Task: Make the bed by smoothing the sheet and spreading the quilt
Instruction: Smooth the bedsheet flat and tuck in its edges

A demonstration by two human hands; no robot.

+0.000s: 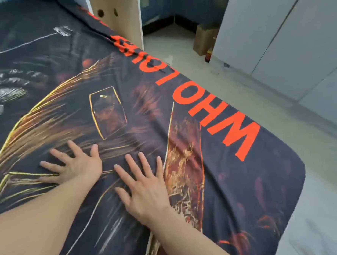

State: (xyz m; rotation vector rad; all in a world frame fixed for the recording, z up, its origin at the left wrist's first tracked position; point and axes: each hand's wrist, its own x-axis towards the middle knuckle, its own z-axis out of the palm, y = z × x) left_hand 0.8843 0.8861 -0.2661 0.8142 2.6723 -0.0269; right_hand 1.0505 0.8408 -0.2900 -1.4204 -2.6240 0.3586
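A dark printed sheet [246, 181] with gold streaks and big orange letters covers the bed and fills most of the view. Both my hands lie flat on it near the bottom centre, fingers spread. My left hand [75, 166] presses the fabric to the left of my right hand [145, 189], the two about a hand's width apart. Neither hand holds anything. The sheet's rounded corner drops over the bed's right edge. No quilt shows in this view.
A wooden bed post [119, 18] with two round holes stands at the far end. Pale floor [230, 88] runs along the bed's right side. White cabinet doors [288, 31] rise on the right, with a cardboard box [203, 39] and a small bottle [208, 55] beside them.
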